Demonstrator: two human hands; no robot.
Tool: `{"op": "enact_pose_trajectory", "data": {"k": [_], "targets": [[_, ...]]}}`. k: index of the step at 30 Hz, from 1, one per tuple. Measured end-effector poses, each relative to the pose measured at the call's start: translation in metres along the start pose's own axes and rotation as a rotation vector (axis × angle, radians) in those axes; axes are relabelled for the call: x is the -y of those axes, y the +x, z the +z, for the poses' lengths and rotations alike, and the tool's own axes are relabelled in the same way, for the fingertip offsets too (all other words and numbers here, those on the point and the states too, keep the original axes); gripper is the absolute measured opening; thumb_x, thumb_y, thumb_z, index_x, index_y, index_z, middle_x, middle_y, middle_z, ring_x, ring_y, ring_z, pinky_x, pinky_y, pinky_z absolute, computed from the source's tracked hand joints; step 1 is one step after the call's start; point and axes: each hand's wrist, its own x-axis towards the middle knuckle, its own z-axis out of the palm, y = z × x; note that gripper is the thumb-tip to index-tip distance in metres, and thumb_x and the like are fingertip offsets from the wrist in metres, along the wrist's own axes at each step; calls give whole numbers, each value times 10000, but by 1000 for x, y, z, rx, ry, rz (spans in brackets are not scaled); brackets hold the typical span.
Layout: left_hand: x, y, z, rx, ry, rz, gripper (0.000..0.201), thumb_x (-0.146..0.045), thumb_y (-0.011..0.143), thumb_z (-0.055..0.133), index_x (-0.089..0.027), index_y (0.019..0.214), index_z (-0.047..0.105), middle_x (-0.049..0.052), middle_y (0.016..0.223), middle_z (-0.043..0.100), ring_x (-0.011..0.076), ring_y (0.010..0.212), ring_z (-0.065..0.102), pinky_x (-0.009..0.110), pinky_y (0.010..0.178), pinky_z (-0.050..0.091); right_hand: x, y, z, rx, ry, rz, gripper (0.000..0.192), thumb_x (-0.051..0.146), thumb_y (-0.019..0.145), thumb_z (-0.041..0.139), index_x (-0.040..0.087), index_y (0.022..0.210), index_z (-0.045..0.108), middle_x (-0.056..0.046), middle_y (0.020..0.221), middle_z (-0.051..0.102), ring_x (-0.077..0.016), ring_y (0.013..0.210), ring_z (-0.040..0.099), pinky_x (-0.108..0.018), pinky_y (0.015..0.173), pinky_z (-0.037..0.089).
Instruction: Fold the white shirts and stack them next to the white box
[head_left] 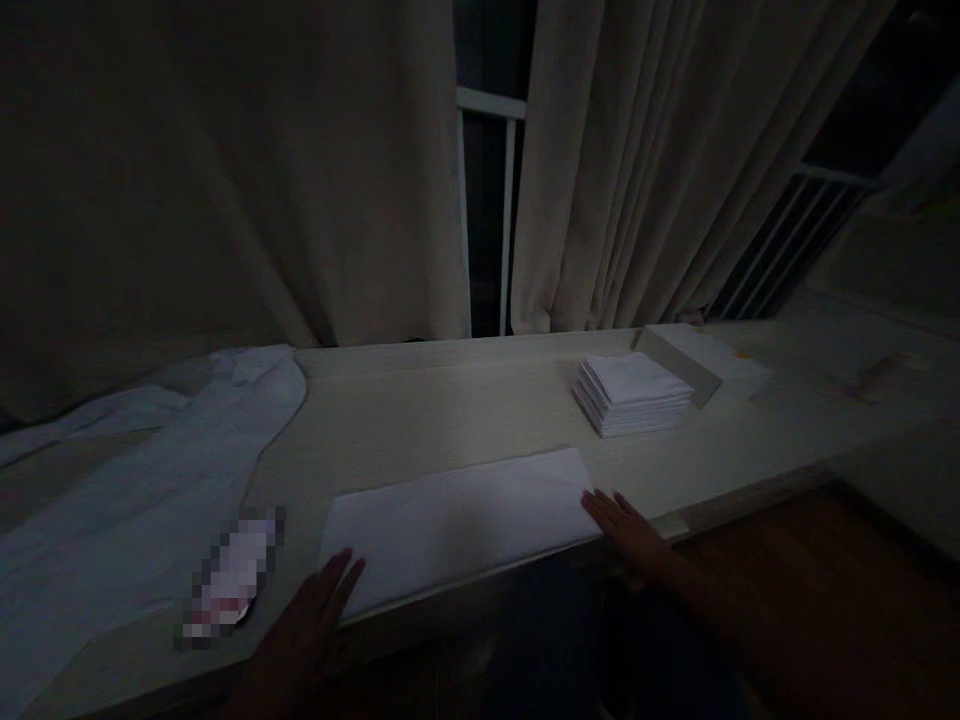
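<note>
A long white folded sheet (457, 525), of cloth or paper, lies flat along the front edge of the table. My left hand (319, 600) rests with its fingers stretched out on the sheet's near left corner. At the other end, my right hand (626, 525) touches the right edge with flat fingers. Neither hand grips anything. Behind and to the right of the sheet stands a neat stack of folded white pieces (634, 392). The light is dim, so the material is hard to make out.
Loose white cloth (142, 500) spreads over the table's left side. Beside it lies a pixelated object (232, 575). An open white box or folder (701, 360) sits behind the stack. Beige curtains (360, 180) hang along the back of the pale table (420, 405).
</note>
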Motion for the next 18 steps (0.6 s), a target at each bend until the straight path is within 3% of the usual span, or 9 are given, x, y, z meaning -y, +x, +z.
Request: {"op": "enact_pose_trajectory", "data": {"k": [3, 7, 10, 14, 18], "targets": [[7, -13, -1, -8, 0, 41, 730, -264, 849, 468, -243, 1517, 173, 102, 1539, 312, 252, 1359, 400, 440, 1116, 320, -8, -7, 10, -64, -52, -16, 703, 10, 819, 432, 196, 1485, 306, -89, 1486, 402, -219, 1404, 297, -488, 1131, 261], [14, -27, -6, -5, -91, 65, 761, -232, 816, 478, -304, 1512, 178, 52, 1473, 435, 226, 1285, 495, 387, 1063, 391, -10, -12, 11, -125, -27, -49, 578, 31, 832, 454, 219, 1378, 492, -83, 1379, 539, -237, 1318, 436, -499, 1110, 294], [19, -33, -6, -89, -200, 47, 704, -256, 798, 482, -377, 1465, 291, 12, 1397, 531, 229, 1194, 577, 382, 985, 464, -8, -20, 0, -152, 100, -52, 490, 105, 808, 519, 239, 1273, 598, -82, 1343, 572, -262, 1299, 454, -520, 1085, 318], [24, -21, -29, -99, -399, -152, 471, -362, 788, 482, -383, 1250, 569, -10, 1237, 660, 245, 1106, 632, 392, 911, 521, -5, -19, -33, -254, 397, 35, 338, 252, 799, 573, 256, 1117, 688, -80, 1319, 589, -287, 1341, 392, -540, 1074, 319], [33, 29, -89, -2, -517, -617, 405, -567, 730, 520, -300, 967, 711, 25, 964, 746, 284, 912, 686, 400, 780, 552, -9, 10, -82, -327, 771, 358, 300, 414, 842, 569, 225, 1026, 710, -80, 1264, 623, -294, 1216, 517, -475, 1016, 392]]}}
